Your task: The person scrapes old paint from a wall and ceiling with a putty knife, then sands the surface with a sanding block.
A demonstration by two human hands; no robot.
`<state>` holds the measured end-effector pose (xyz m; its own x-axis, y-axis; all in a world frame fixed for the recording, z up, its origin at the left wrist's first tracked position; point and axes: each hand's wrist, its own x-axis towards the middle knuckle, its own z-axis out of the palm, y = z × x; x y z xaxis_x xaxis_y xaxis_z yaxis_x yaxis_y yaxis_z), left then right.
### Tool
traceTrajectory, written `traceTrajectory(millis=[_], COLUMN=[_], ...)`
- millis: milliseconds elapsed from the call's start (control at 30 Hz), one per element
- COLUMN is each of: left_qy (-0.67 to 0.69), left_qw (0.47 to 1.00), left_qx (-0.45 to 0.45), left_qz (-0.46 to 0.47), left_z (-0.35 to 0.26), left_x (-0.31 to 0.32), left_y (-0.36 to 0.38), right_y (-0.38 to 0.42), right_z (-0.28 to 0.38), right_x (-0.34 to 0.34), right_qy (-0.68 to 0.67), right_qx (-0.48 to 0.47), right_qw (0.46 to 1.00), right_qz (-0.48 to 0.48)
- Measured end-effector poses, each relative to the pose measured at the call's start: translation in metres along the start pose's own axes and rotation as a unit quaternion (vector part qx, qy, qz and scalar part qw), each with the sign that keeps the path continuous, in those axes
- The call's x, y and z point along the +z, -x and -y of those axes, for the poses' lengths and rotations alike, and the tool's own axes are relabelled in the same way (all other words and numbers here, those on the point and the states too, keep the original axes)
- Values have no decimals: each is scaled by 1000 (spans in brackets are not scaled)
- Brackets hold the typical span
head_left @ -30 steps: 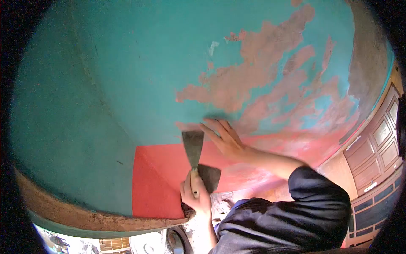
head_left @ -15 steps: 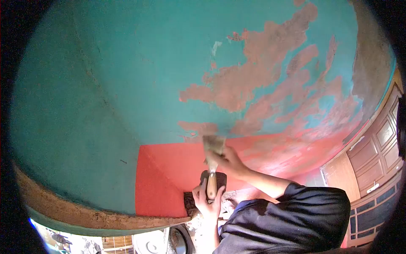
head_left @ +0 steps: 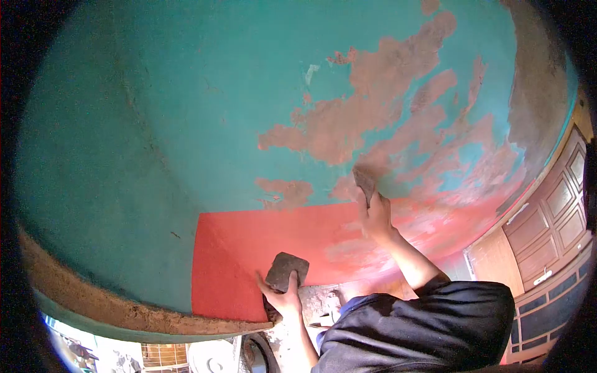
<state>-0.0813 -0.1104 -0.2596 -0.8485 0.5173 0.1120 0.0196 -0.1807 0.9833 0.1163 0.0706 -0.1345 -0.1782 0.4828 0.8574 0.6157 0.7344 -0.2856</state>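
My left hand grips a dark, flat, rounded-square plate, its thumb lying across the face and the other fingers spread along the left side. Higher up and to the right, my right hand is closed on a putty knife. The knife's dark blade meets the wall at a brownish patch, while its handle is hidden in the hand. Teal paint covers the upper wall, with brown-pink patches of filler-like material spread across it. Below runs a red painted band, smeared with pale streaks toward the right.
A rough ledge borders the wall at the lower left. Beneath it are a white round-lidded object and a dark round container. A brown panelled door stands on the right.
My right hand has moved up and right with the putty knife, from above the plate to the wall. My left hand has shifted slightly left and down, and the plate's face now shows.
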Motion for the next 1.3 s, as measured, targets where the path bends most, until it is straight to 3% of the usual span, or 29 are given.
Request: traceTrajectory(millis=[67,133,167,200,233,267,333,367,400,467,500,567,633,667,733,933,1067,1167,1233,1300], left_qy=[45,28,13,2,-56,-59,-24,-29,-35,-139,-170,-207,-74,-80,75,167,169,53,-16,-65], left_qw=[995,999,998,996,995,996,985,977,977,923,898,868,879,879,924,905,907,887,825,821], left_qx=[-52,-9,-35,-60,-49,-46,169,212,212,351,395,436,454,452,341,357,357,423,528,536], left_qz=[78,45,54,61,61,51,-5,-2,-15,-77,-93,-117,-125,-132,-154,-158,-149,-178,-202,-184], left_z=[7,-5,-11,-14,-12,-15,-39,-35,-44,-70,-86,-107,-118,-130,-162,-197,-186,-187,-194,-200], left_x=[1,12,15,18,21,27,52,58,66,86,94,113,133,143,158,173,172,181,194,201], left_y=[-5,-4,-3,-3,-5,-3,-3,-6,-6,-10,-13,-30,-51,-56,-60,-79,-90,-94,-104,-106], right_y=[4,10,12,10,8,9,5,-1,-3,-2,-7,11,4,6,10,3,5,6,6,9], right_z=[-1,-11,-15,-18,-19,-21,-18,-12,-21,-45,-55,-88,-89,-98,-116,-134,-137,-141,-145,-143], right_x=[-9,-15,-17,-19,-20,-25,-44,-56,-58,-64,-61,-66,-78,-80,-85,-87,-82,-80,-81,-82], right_qy=[-10,-29,-38,-57,-75,-86,-140,-226,-236,-128,-55,-90,-152,-158,-230,-237,-269,-241,-238,-232], right_qx=[40,210,211,154,96,93,188,314,310,93,30,65,114,113,152,154,198,195,172,148], right_qw=[999,970,969,985,993,992,972,922,920,983,983,978,964,964,942,940,919,920,926,933], right_qz=[18,117,119,59,-1,2,12,22,32,-91,-175,-176,-187,-181,-190,-191,-208,-239,-236,-232])
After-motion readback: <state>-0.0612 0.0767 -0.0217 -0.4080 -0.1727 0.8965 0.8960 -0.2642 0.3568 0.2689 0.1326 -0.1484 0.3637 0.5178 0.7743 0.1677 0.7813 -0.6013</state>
